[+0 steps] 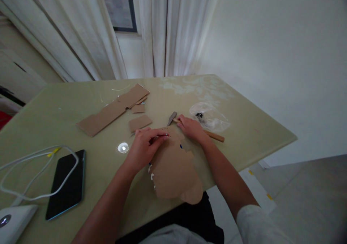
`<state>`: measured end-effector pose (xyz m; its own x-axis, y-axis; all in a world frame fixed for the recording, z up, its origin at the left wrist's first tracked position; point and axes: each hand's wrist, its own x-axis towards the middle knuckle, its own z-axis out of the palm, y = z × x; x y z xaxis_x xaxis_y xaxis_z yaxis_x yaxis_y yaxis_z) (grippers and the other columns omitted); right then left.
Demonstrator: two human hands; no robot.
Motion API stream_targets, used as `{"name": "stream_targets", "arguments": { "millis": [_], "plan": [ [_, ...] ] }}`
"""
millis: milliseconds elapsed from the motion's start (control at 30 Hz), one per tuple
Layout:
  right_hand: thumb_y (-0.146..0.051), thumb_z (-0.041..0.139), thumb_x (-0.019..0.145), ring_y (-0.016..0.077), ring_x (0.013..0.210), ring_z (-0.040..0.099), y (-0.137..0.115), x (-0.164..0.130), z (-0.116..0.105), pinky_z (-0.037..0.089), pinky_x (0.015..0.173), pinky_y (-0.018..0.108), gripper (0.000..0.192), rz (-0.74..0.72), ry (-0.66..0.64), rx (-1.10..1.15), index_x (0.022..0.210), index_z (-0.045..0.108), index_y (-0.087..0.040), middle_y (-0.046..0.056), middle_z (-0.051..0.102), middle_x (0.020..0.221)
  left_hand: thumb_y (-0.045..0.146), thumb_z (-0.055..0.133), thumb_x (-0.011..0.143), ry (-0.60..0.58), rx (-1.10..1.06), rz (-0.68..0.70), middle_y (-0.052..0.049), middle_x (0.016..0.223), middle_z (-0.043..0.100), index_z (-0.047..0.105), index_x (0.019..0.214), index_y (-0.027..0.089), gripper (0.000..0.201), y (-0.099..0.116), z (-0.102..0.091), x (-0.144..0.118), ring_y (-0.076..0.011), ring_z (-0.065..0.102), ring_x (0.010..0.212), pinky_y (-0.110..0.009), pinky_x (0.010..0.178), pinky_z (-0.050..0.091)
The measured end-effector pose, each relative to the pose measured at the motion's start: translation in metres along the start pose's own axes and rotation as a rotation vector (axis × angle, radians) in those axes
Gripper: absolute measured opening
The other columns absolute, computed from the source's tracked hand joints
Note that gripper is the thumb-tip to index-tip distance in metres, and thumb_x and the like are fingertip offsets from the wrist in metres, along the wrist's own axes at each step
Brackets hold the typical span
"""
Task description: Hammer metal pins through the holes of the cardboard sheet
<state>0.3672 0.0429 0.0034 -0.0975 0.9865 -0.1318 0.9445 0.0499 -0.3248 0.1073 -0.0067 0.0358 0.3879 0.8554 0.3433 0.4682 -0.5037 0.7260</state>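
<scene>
A torn brown cardboard sheet (173, 171) lies at the near edge of the pale green table (244, 139) and hangs a little over it. My left hand (143, 144) presses on the sheet's far end, fingertips pinched around something small that I cannot make out. My right hand (191, 127) rests on the wooden handle of a small hammer (215, 136); the metal head (171, 118) points away to the left. Small dark dots mark the cardboard near my fingers.
Cardboard strips (114, 110) and small offcuts (139, 122) lie further back. A clear plastic bag (210, 118) with dark bits sits right of the hammer. A black phone (67, 182), a white cable (35, 175), a white device (13, 220) and a small shiny disc (123, 148) are at left.
</scene>
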Motion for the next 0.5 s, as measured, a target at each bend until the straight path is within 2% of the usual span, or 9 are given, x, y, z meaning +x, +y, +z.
{"name": "stream_targets", "arguments": {
  "millis": [100, 200, 300, 367, 400, 500],
  "plan": [
    [-0.033, 0.051, 0.108, 0.0300, 0.107, 0.069, 0.006, 0.007, -0.006, 0.048, 0.089, 0.037, 0.027, -0.004, -0.025, 0.089, 0.128, 0.063, -0.018, 0.017, 0.076, 0.120, 0.031, 0.075, 0.099, 0.009, -0.031, -0.015, 0.001, 0.089, 0.085, 0.087, 0.101, 0.030, 0.012, -0.001, 0.001, 0.001, -0.0191, 0.069, 0.075, -0.037, 0.080, 0.041],
    [-0.035, 0.045, 0.109, 0.0215, 0.093, 0.064, 0.006, 0.000, -0.024, 0.047, 0.080, 0.031, 0.025, -0.060, -0.055, 0.213, 0.105, 0.064, -0.019, 0.009, 0.071, 0.099, 0.030, 0.076, 0.099, 0.013, -0.039, -0.016, 0.000, 0.092, 0.086, 0.087, 0.101, 0.030, 0.012, -0.001, 0.003, 0.002, -0.0194, 0.069, 0.076, -0.037, 0.079, 0.041],
    [-0.048, 0.033, 0.114, 0.0146, 0.061, 0.045, 0.000, -0.023, -0.053, 0.037, 0.057, 0.026, 0.038, -0.112, -0.103, 0.363, 0.099, 0.056, -0.022, -0.003, 0.048, 0.072, 0.029, 0.077, 0.098, 0.011, -0.011, 0.002, 0.001, 0.090, 0.086, 0.087, 0.101, 0.030, 0.011, 0.000, 0.003, 0.003, -0.0191, 0.069, 0.075, -0.038, 0.081, 0.040],
    [-0.060, 0.041, 0.113, 0.0122, 0.055, 0.032, -0.007, -0.041, -0.075, 0.026, 0.050, 0.025, 0.043, -0.192, -0.198, 0.668, 0.094, 0.052, -0.024, -0.008, 0.035, 0.069, 0.028, 0.077, 0.098, 0.010, 0.016, 0.013, 0.002, 0.086, 0.084, 0.088, 0.101, 0.030, 0.011, 0.001, 0.003, 0.003, -0.0184, 0.067, 0.072, -0.039, 0.082, 0.040],
    [-0.064, 0.045, 0.111, 0.0116, 0.055, 0.031, -0.010, -0.048, -0.086, 0.025, 0.050, 0.026, 0.045, -0.239, -0.238, 0.713, 0.092, 0.051, -0.024, -0.008, 0.033, 0.069, 0.028, 0.077, 0.098, 0.009, 0.026, 0.016, 0.002, 0.084, 0.083, 0.088, 0.101, 0.030, 0.012, 0.001, 0.003, 0.003, -0.0181, 0.066, 0.071, -0.039, 0.082, 0.040],
    [-0.070, 0.049, 0.109, 0.0120, 0.060, 0.039, -0.020, -0.062, -0.111, 0.030, 0.054, 0.027, 0.053, -0.386, -0.302, 0.540, 0.087, 0.053, -0.022, -0.004, 0.045, 0.071, 0.028, 0.075, 0.099, 0.007, 0.033, 0.014, 0.001, 0.082, 0.082, 0.088, 0.102, 0.030, 0.013, 0.001, 0.004, 0.003, -0.0180, 0.065, 0.069, -0.038, 0.081, 0.041]
  ]
}}
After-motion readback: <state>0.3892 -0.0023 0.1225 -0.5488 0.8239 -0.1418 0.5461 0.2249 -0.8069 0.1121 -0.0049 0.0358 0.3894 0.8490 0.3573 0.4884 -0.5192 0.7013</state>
